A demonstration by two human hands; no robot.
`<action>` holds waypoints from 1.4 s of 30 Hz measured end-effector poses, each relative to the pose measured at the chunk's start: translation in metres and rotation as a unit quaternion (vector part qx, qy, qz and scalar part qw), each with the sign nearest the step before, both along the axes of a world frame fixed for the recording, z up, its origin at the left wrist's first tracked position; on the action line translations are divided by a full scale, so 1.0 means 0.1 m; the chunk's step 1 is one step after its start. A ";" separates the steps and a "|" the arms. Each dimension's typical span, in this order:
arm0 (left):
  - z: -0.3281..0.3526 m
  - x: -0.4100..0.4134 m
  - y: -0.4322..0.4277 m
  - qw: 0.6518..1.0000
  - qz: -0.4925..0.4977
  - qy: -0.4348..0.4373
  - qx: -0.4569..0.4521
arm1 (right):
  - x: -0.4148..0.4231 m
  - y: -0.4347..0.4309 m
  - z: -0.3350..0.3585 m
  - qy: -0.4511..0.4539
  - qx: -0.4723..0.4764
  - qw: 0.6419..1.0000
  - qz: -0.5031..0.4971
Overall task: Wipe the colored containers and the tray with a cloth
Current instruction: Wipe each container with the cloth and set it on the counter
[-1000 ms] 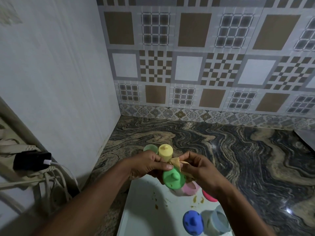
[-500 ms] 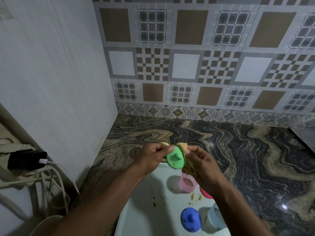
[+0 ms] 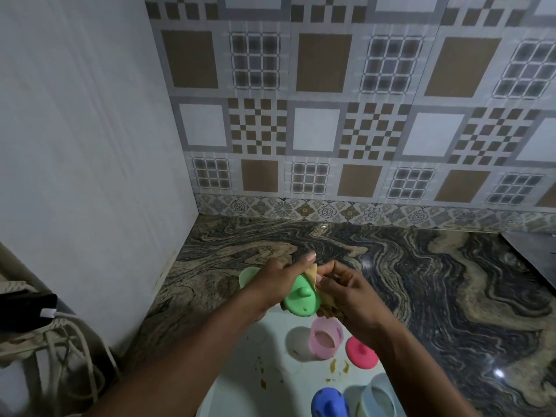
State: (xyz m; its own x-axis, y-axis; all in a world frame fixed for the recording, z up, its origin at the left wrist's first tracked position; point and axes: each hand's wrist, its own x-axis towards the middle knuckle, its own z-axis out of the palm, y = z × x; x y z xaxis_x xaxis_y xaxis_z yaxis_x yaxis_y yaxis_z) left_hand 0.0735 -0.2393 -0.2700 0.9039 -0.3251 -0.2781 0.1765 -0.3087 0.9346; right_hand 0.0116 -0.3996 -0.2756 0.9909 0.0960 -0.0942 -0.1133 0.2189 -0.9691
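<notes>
Here, over the near corner of the marbled worktop (image 3: 421,281), the two hands meet just above the far end of a white tray (image 3: 240,371). The left hand (image 3: 272,281) is closed around a green lid (image 3: 301,299), gripping it from the left with the thumb stretched along its upper edge, so the knob on the lid faces toward the person. The right hand (image 3: 346,291) is clenched on a tan cloth (image 3: 313,273), bunched in the fingers, and one corner of that cloth pokes up between the hands and lies against the right rim of the lid. More of the cloth hangs crumpled below the right palm. Behind the left hand, partly hidden by it, a pale green cup (image 3: 246,276) stands on the worktop just beyond the tray. On the tray, below the hands, a pink cup (image 3: 326,338) stands open, and a deep pink lid (image 3: 361,352) lies just to its right, half under the right wrist. Nearer the person a blue lid (image 3: 329,403) and a pale blue cup (image 3: 379,398) sit side by side at the bottom edge of view. Brownish smears (image 3: 263,383) mark the tray's surface between them. A patterned tile wall (image 3: 361,115) rises behind, and cables (image 3: 60,341) hang at far left.
</notes>
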 end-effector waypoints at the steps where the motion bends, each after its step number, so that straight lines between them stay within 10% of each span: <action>1: -0.02 0.03 -0.04 0.999 0.033 -0.028 0.006 | 0.02 0.00 0.00 0.000 0.009 1.000 -0.009; 9: -0.20 0.03 -0.36 0.961 0.261 -0.074 -0.057 | -0.05 0.23 -0.26 0.012 0.058 0.981 -0.185; 15: -0.15 0.16 -0.14 0.989 -0.062 0.125 -0.039 | 0.12 -0.12 -0.12 0.041 -0.058 0.996 -0.061; 19: -0.03 0.17 -0.29 0.984 0.156 -0.059 0.057 | 0.16 0.05 -0.06 0.011 -0.028 0.992 -0.124; 23: -0.04 0.03 -0.45 0.938 0.344 -0.034 0.008 | 0.05 0.43 -0.24 0.008 0.015 0.961 -0.275; 30: -0.10 0.20 -0.26 0.986 0.149 0.076 0.005 | 0.21 0.01 -0.07 0.049 -0.043 0.992 -0.106; 37: 0.24 0.04 -0.48 0.920 0.392 -0.003 -0.007 | 0.10 0.55 -0.19 0.005 0.045 0.956 -0.291; 42: 0.05 0.20 -0.30 0.978 0.192 0.073 -0.028 | 0.25 0.13 -0.03 0.011 0.003 0.982 -0.188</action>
